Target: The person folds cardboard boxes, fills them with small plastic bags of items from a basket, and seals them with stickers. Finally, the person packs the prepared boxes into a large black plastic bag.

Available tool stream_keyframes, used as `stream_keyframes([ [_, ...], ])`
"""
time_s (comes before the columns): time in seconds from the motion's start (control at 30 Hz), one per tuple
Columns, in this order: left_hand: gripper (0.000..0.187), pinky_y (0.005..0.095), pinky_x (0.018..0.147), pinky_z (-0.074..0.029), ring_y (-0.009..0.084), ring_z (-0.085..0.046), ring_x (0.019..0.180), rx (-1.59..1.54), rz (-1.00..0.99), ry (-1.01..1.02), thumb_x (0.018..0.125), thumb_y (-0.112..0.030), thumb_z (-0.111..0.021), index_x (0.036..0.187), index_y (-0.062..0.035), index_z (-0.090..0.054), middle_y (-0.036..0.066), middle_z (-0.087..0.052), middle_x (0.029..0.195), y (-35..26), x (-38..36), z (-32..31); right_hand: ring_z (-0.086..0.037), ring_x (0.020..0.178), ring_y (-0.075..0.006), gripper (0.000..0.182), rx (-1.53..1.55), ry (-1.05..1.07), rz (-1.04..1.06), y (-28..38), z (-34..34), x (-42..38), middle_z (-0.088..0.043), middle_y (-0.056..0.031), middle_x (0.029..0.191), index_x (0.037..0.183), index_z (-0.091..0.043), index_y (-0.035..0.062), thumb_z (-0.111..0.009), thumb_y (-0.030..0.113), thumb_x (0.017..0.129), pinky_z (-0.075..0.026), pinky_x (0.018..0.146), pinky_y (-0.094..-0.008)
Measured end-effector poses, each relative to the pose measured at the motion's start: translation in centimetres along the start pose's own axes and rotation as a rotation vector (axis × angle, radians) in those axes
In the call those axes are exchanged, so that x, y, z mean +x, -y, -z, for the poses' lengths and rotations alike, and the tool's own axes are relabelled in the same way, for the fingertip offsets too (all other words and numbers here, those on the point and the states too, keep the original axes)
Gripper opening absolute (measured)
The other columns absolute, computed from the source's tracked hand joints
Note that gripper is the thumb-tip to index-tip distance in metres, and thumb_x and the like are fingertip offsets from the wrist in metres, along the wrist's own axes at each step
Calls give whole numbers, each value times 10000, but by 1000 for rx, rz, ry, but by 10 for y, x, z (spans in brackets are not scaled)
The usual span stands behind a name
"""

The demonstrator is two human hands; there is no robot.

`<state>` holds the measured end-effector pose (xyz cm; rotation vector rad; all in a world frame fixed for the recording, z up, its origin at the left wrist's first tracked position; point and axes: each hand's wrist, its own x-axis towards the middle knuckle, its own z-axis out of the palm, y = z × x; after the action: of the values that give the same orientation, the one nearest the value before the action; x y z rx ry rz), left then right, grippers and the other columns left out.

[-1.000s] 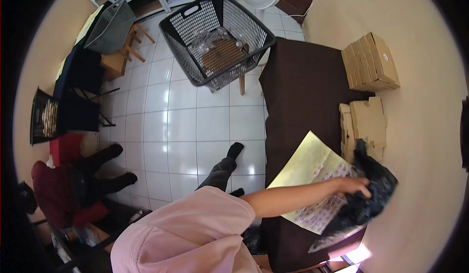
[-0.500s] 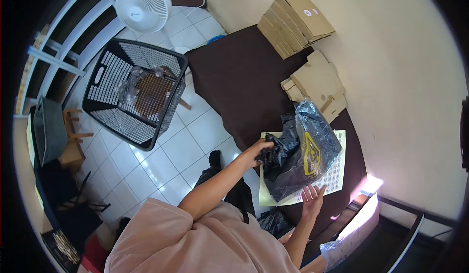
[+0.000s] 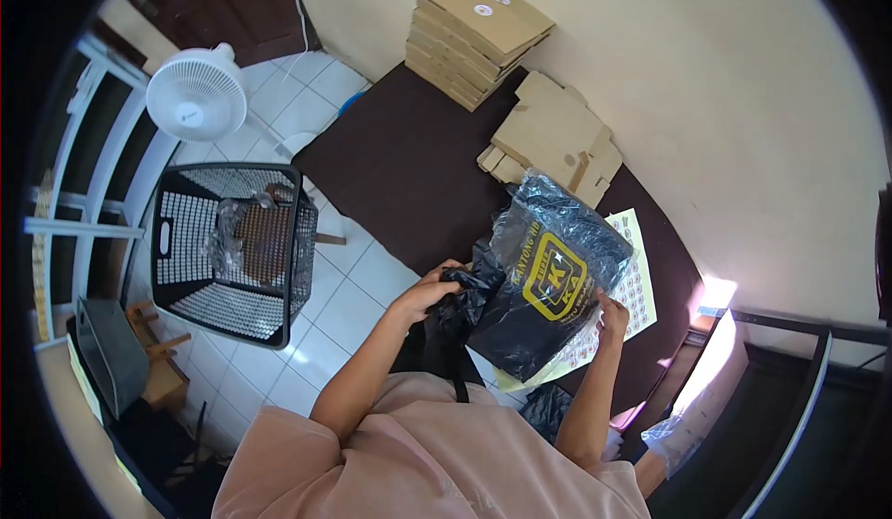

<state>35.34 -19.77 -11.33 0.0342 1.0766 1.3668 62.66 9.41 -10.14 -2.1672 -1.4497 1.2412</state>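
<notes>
My left hand is closed around a crumpled black plastic bag, which bunches up at the left side of a clear-wrapped pack of black plastic bags. Yellow lettering and a yellow emblem show on the pack's face. At the pack's right edge, my right hand has its fingers and thumb pinched on the wrapper. Beneath the pack lies a pale yellow sheet of round stickers, partly covered by it.
A dark brown cloth-covered table carries a stack of folded cardboard boxes and flat cardboard pieces. To the left stand a black plastic basket with clear plastic inside and a white fan. A black metal frame is at right.
The view has turned. My left hand has drawn the black plastic bag leftward off the pack, exposing more of its yellow print. My right hand has gone from open to gripping the pack's edge.
</notes>
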Motion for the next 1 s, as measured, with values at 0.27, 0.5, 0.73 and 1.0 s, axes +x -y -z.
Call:
stream_keyframes([
  [0.27,629,257,905,-450,137,-564,1028,139,96,145,784,-40,-516,1399,-73,-392,60,-563,1197,-46,2,-6,-552,777,-161,421,71,-231,124,-19,-12,33,-594,-76,864,952,-600,-18,-835,216,694,-448,707,-283],
  [0.5,670,275,936,-433,144,-534,1089,409,43,261,753,42,-567,1401,4,-399,97,-520,1298,-80,-10,34,-610,958,-196,323,797,387,74,23,20,-22,-640,-90,1020,1130,-561,-1,-585,-72,816,-485,847,-353],
  [0.73,574,341,991,-407,213,-522,1170,630,-53,455,818,-79,-643,1357,-39,-451,140,-538,1296,-150,11,40,-614,958,-185,330,918,215,81,9,34,-69,-648,-76,1021,1129,-539,15,-581,-92,820,-482,872,-321],
  [1.0,432,361,748,-512,233,-669,829,837,-294,-301,841,-439,-668,952,-21,-673,126,-696,874,-214,120,42,-586,987,-385,630,-498,-737,182,-6,-16,-84,-596,-214,1071,1197,-515,-13,-802,162,664,-443,898,-447],
])
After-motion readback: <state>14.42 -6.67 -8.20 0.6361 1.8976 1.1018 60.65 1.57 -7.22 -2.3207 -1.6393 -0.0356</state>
